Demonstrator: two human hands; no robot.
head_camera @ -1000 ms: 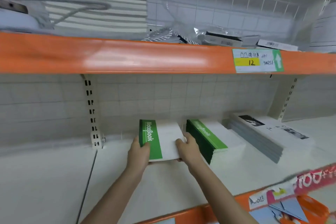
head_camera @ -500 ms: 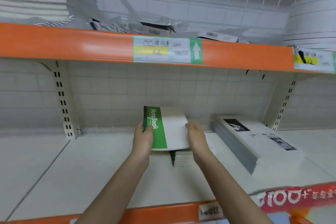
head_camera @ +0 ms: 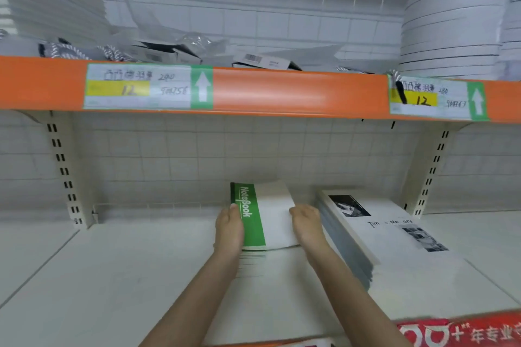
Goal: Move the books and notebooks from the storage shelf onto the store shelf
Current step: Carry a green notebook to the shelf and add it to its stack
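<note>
On the white shelf [head_camera: 141,276], both hands are gripping the notebook [head_camera: 265,217] by its sides above a pile [head_camera: 251,262]; uneven releasing could make it slide off.

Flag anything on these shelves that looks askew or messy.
The upper shelf holds a loose jumble of plastic-wrapped packets lying at mixed angles. Below, both hands, left and right, grip the green notebooks, which sit roughly square on their stack beside the grey book stack.

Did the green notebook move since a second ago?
Yes. The green notebook went right, toward the stack of white books, and now lies on a pile beside it, held by the left hand and right hand.
</note>
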